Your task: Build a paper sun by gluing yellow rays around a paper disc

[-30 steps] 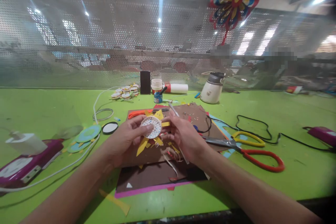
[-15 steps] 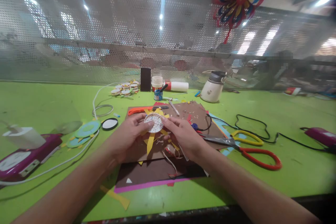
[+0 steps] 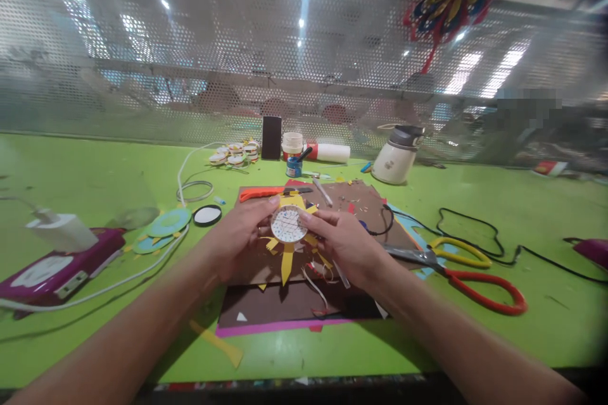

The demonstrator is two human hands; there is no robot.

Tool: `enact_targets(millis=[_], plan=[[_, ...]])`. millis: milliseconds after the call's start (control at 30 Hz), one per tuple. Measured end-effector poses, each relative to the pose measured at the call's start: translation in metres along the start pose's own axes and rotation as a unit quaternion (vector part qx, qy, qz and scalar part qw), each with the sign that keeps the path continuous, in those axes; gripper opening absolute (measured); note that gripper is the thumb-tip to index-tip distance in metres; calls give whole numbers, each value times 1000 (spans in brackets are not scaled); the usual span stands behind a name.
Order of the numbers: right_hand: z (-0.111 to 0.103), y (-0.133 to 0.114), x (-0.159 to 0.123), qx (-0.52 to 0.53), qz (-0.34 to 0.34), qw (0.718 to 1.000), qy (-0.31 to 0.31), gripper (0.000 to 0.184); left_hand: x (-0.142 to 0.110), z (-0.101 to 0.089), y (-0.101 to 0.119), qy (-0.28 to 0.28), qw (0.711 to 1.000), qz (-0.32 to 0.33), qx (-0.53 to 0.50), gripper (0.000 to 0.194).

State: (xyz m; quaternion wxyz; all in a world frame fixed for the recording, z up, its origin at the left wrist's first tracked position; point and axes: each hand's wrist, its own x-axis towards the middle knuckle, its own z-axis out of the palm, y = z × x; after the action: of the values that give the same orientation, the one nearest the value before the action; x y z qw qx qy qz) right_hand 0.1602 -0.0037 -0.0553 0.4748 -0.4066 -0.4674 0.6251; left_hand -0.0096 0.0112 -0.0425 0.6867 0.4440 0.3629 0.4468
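A round white disc with colored specks (image 3: pixel 288 225) and pointed yellow paper strips sticking out around it is held over the brown paper. From the left, my left hand (image 3: pixel 243 228) grips its edge, the thumb up at the rim and the other fingers partly hidden behind. My right hand (image 3: pixel 342 237) pinches the opposite edge with the thumb on the disc's face. Beneath them lie stacked brown sheets (image 3: pixel 266 302) with paper scraps. An orange utility knife (image 3: pixel 261 193) rests behind the disc. Large scissors (image 3: pixel 434 259) with one yellow and one red handle lie beside my right hand.
A purple power strip (image 3: pixel 71 275) with a white plug stands left, near light-blue paper rings (image 3: pixel 168 223) and a black-rimmed lid (image 3: pixel 208 215). Farther back are small round pieces (image 3: pixel 235 154), a phone (image 3: pixel 272 138), jars (image 3: pixel 293 168) and a white bottle (image 3: pixel 394 158). A black cord (image 3: pixel 498 240) runs right.
My left thumb has moved off the disc's face up to its rim. The right thumb stays on the disc. The whole view has shifted slightly.
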Motion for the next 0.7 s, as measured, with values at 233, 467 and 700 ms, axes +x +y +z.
enact_targets(millis=[233,467,700], plan=[[-3,2,1,0,-1,1000,-16,25,-2,2,4,33,999,4,6,14],[-3,0,0,-8,-14,1000,-17,24,-1,1,3,33,999,9,27,11],[-3,1,0,-8,-15,1000,-10,24,4,-5,2,33,998,-22,-52,18]])
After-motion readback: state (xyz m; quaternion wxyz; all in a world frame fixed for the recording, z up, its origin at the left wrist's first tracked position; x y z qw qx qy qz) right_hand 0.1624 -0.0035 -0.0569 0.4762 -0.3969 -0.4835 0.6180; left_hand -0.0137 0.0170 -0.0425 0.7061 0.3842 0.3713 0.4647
